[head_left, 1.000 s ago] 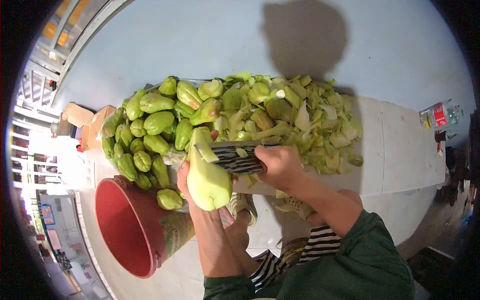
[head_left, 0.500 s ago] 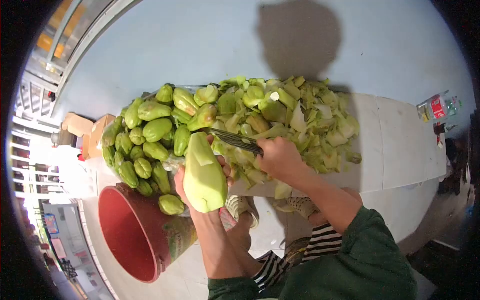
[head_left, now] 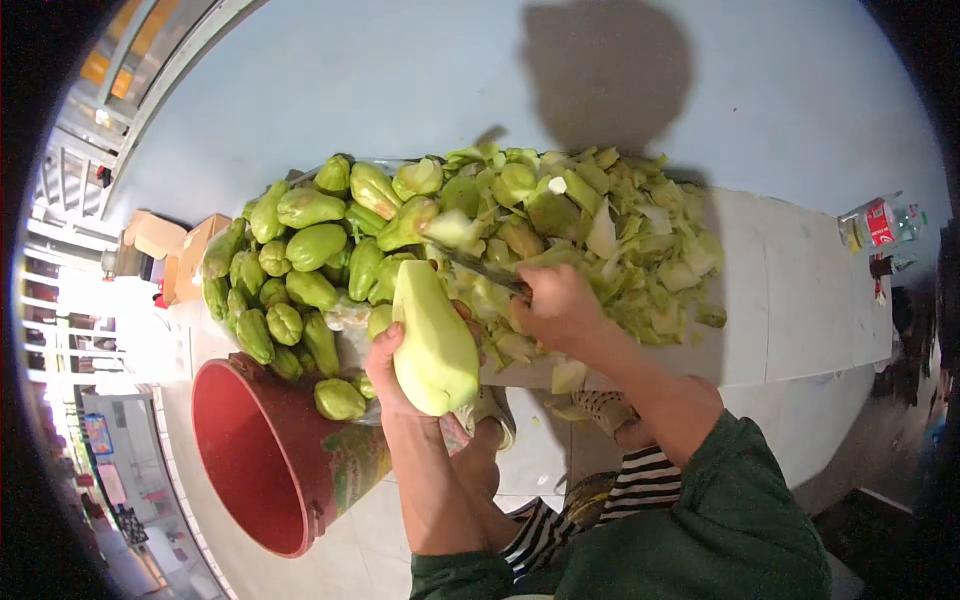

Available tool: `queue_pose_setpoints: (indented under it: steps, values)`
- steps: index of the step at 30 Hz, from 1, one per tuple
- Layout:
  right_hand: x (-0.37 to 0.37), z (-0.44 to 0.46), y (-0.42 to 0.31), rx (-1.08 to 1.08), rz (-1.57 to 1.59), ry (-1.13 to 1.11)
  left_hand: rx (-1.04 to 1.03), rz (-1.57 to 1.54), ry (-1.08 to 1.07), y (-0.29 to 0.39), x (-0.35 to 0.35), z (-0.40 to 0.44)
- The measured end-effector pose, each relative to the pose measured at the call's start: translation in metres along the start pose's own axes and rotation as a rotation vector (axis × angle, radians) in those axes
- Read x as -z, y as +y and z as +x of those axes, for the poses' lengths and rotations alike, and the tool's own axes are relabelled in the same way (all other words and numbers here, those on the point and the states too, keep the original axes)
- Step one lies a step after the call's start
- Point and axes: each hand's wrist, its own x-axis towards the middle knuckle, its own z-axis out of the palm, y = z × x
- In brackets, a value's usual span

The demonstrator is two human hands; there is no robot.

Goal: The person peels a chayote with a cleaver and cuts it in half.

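Many peelings (head_left: pixel 650 270) cover pale tiles (head_left: pixel 812 290) beside a bluish wall (head_left: pixel 400 80).

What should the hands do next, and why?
Probably bring the dark-bladed knife in the right hand onto the pale-green, pear-shaped fruit in the left hand: the knife appears clear of it, and a blurred pale sliver shows near the knife.

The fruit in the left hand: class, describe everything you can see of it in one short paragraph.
The fruit is pale green and pear-shaped, with long, smooth, flat-looking faces, as though its skin has been pared away. Its narrower end points away from the person, its broad, rounded end towards them. The left hand grips it, thumb along one side, fingers around the other.
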Motion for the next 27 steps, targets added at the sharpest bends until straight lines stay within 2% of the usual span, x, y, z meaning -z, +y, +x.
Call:
queue_pose_setpoints:
  steps: [3,4,6,8,10,11,13,14,15,16,20,27]
  values:
    - [0.005,-0.001,0.012,-0.033,-0.023,-0.007,-0.032,-0.039,-0.136,0.000,-0.005,0.005]
    - [0.006,-0.001,0.012,-0.022,-0.026,-0.027,-0.041,-0.040,-0.132,0.000,-0.005,0.007]
    - [0.006,-0.002,0.008,0.002,0.003,-0.018,-0.116,-0.238,-0.038,-0.001,-0.008,0.010]
    - [0.007,-0.003,0.008,0.024,0.020,-0.004,-0.110,-0.209,-0.081,0.001,0.004,0.009]
    - [0.006,-0.006,0.006,0.297,0.067,0.156,-0.149,-0.253,-0.016,0.003,0.001,0.010]
    - [0.007,-0.007,0.003,0.299,0.072,0.154,-0.212,-0.222,0.174,0.002,-0.003,0.014]
    - [0.010,-0.009,-0.004,0.567,0.041,0.225,-0.232,-0.235,0.232,0.003,-0.014,0.016]
    - [0.009,-0.011,-0.006,0.564,0.043,0.225,-0.250,-0.254,0.285,0.002,-0.016,0.016]
    - [0.009,-0.012,-0.008,0.622,0.046,0.221,-0.189,-0.297,0.168,0.001,-0.010,0.015]
    - [0.009,-0.013,-0.011,0.682,0.047,0.216,-0.188,-0.298,0.168,0.000,-0.014,0.014]
    - [0.009,-0.019,-0.019,0.721,-0.116,0.200,-0.207,-0.314,0.166,-0.008,-0.022,0.011]
    - [0.002,-0.021,-0.022,0.729,-0.158,0.244,-0.169,-0.324,0.207,-0.011,-0.021,0.012]
